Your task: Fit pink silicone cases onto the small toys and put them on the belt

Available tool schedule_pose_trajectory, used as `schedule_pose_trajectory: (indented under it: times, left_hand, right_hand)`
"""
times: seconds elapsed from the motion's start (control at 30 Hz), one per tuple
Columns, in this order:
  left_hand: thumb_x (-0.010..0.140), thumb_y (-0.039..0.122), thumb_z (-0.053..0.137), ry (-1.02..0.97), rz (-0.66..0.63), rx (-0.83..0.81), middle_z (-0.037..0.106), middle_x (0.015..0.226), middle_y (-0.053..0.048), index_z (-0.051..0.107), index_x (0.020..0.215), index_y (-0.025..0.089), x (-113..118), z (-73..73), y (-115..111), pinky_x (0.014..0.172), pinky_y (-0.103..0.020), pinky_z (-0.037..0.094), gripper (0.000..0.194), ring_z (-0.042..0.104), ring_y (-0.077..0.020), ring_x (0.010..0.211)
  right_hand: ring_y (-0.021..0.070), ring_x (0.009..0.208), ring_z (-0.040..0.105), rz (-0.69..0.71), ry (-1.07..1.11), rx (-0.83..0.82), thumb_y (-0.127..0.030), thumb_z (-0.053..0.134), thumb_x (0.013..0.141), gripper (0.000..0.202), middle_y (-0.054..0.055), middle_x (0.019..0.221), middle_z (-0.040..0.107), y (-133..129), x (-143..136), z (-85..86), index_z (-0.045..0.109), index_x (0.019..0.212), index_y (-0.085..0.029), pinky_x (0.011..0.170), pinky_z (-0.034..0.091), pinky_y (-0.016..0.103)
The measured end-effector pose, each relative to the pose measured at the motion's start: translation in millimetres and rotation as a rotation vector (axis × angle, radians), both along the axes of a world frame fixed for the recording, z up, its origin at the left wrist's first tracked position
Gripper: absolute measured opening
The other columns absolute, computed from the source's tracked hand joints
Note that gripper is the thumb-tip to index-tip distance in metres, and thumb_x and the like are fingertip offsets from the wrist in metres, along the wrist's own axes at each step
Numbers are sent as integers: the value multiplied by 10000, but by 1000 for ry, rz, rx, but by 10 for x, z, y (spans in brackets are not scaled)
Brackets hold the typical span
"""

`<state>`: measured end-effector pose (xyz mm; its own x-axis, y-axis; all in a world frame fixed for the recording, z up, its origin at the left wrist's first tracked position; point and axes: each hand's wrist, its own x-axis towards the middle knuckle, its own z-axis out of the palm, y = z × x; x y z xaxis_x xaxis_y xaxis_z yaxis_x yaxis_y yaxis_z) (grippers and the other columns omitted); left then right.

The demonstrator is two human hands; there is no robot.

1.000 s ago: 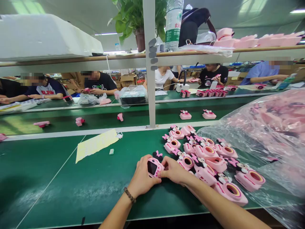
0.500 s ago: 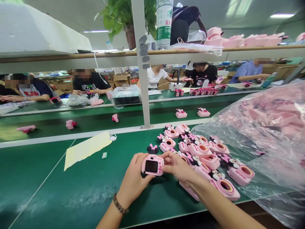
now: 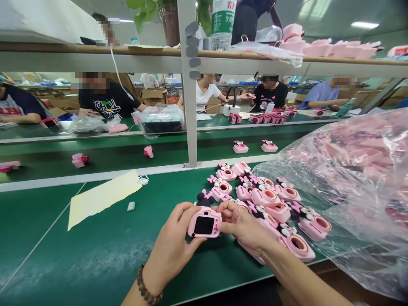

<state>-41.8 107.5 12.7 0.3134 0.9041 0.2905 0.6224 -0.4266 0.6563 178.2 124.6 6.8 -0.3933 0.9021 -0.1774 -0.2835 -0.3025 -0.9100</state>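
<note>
Between both hands I hold a pink toy camera [image 3: 204, 225], its dark screen and small pink buttons facing me and black mouse ears with a bow on top. My left hand [image 3: 177, 236] closes round its left side, thumb under the lower edge. Gripping the right side is my right hand [image 3: 242, 225], thumb at the buttons and fingers curled behind the top corner. Just to the right lies a heap of pink camera covers [image 3: 266, 197] with mouse figures and round lens openings.
A big clear bag [image 3: 353, 170] of pink covers fills the right side. Left are a yellow paper sheet [image 3: 102, 199] and a small pale green block [image 3: 131, 206]. Beyond a white post [image 3: 190, 119], more pink pieces lie on a green belt [image 3: 172, 163]. Several co-workers sit opposite.
My view has shifted, so the shelf and table items appear higher and slightly left. Both hands keep hold of the camera in nearly the same pose.
</note>
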Motion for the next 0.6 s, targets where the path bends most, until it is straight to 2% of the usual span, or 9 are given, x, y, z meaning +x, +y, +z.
schedule_pose_trajectory:
  times: [0.1, 0.17, 0.27, 0.33, 0.4, 0.47, 0.6]
  left_hand:
    - [769, 278, 746, -102, 27, -76, 551, 1252, -44, 534, 1226, 305, -37, -20, -42, 947, -354, 519, 504, 574, -230, 1139]
    - [722, 306, 795, -230, 52, -123, 583, 1215, -34, 527, 1216, 301, -13, -56, -70, 926, -359, 526, 561, 593, -228, 1097]
    - [660, 332, 843, -360, 68, -115, 583, 1193, -39, 525, 1187, 281, 100, -120, -89, 967, -398, 505, 618, 579, -244, 1104]
    - [652, 268, 835, -346, 66, -118, 544, 1230, -58, 513, 1204, 273, 172, -137, -77, 1001, -431, 488, 640, 544, -260, 1151]
    - [640, 204, 816, -301, 55, -152, 504, 1259, -77, 444, 1310, 284, 199, -118, -49, 996, -453, 497, 770, 522, -272, 1170]
    - [657, 171, 781, -233, 8, -163, 482, 1270, -84, 399, 1377, 309, 181, -74, -16, 1018, -480, 485, 826, 499, -281, 1189]
    - [726, 108, 662, -152, -82, -116, 492, 1260, -76, 500, 1296, 321, 136, -46, 15, 1009, -441, 498, 630, 508, -263, 1178]
  right_hand:
    - [179, 993, 628, 60, 74, -39, -244, 836, 714, 425, 35, 1083, 652, -59, 31, -23, 568, 1043, -219, 864, 482, 309]
    - [188, 983, 640, -11, 187, -100, -277, 835, 717, 472, 37, 1110, 645, -110, -17, -103, 565, 1103, -240, 877, 491, 336]
    - [208, 909, 651, -104, 416, -228, -511, 811, 675, 582, 49, 1063, 671, -186, -239, -264, 569, 1137, -254, 779, 515, 326]
    - [258, 929, 651, -55, 508, -294, -703, 706, 639, 703, 85, 1055, 683, -210, -419, -330, 583, 1144, -230, 753, 522, 356]
    - [299, 966, 649, 10, 517, -323, -785, 595, 641, 765, 113, 1051, 687, -201, -541, -347, 593, 1140, -206, 786, 520, 398]
    - [303, 979, 651, 37, 481, -330, -760, 576, 671, 726, 117, 1036, 694, -167, -572, -345, 595, 1136, -201, 807, 515, 402]
    - [279, 954, 657, 16, 393, -329, -643, 631, 737, 592, 109, 993, 701, -113, -450, -415, 584, 1132, -204, 770, 508, 362]
